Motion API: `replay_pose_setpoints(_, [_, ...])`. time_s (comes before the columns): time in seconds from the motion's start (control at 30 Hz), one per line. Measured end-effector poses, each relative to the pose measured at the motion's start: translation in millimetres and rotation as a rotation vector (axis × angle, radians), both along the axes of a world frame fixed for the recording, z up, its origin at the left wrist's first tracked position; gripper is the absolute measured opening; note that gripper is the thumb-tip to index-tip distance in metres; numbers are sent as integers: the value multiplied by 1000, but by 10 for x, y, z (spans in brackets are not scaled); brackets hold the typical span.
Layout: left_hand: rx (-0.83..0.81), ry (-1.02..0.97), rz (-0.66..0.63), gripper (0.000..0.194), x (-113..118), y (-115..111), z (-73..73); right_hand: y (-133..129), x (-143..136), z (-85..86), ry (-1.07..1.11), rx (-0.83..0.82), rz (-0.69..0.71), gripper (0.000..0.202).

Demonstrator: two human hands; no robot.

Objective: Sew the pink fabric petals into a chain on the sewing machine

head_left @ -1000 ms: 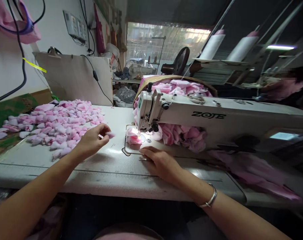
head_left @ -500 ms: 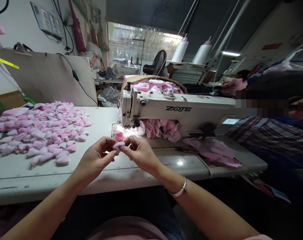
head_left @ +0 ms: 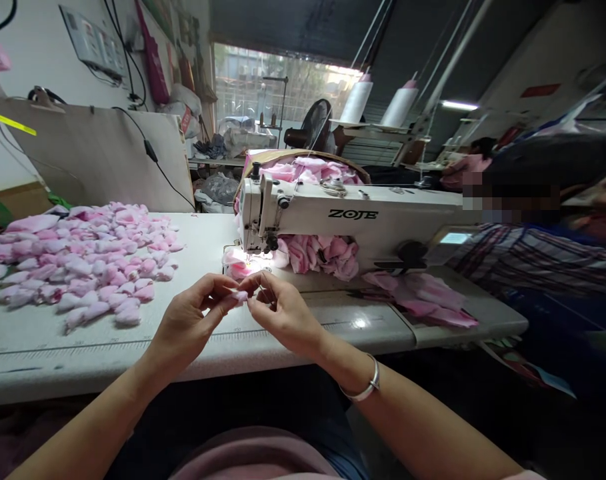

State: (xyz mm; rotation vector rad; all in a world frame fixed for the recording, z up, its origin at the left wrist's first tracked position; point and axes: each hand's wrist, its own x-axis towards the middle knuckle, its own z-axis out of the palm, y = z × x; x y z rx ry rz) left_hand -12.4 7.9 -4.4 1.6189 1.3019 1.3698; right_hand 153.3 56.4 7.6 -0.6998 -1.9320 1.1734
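Between thumb and fingers my left hand [head_left: 193,320] pinches a small pink stuffed fabric piece [head_left: 241,296], held above the table's front part. My right hand [head_left: 285,313] is closed, thumb and fingertips at the right end of that same piece; the fingers partly cover it. Just beyond both hands is a white sewing machine [head_left: 353,217], its lamp lighting the needle area. Pink fabric [head_left: 237,263] lies under the needle. A large heap of similar small pink pieces [head_left: 90,267] spreads over the table to the left.
Bunched pink fabric [head_left: 327,257] sits behind the machine arm, and flat pink pieces [head_left: 427,297] lie on the right. A container of pink cloth [head_left: 310,170] stands behind. Thread cones [head_left: 400,105] rise above. A person in a plaid top [head_left: 547,260] is at right.
The small piece has turned and shows less of itself between my fingers. My right fingers have shifted on its right end. The view has moved slightly.
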Motion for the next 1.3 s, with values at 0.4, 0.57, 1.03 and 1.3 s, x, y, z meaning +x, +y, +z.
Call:
replay_pose_setpoints(0.4, [90,125,-118,27,-24,-95,-21,-2,79,-51,154,-383,12,28])
replay_pose_setpoints(0.57, [272,398,-158,27,-40,-98,-6,-10,115,-28,147,-636,65,30])
replay_pose_setpoints(1.03, [-78,145,-55,24,-60,-44,-47,-28,276,-63,-248,196,-59,31])
replay_pose_setpoints(1.3, [-32,154,-49,20,-54,-22,-88,-148,327,-7,-313,321,-60,38])
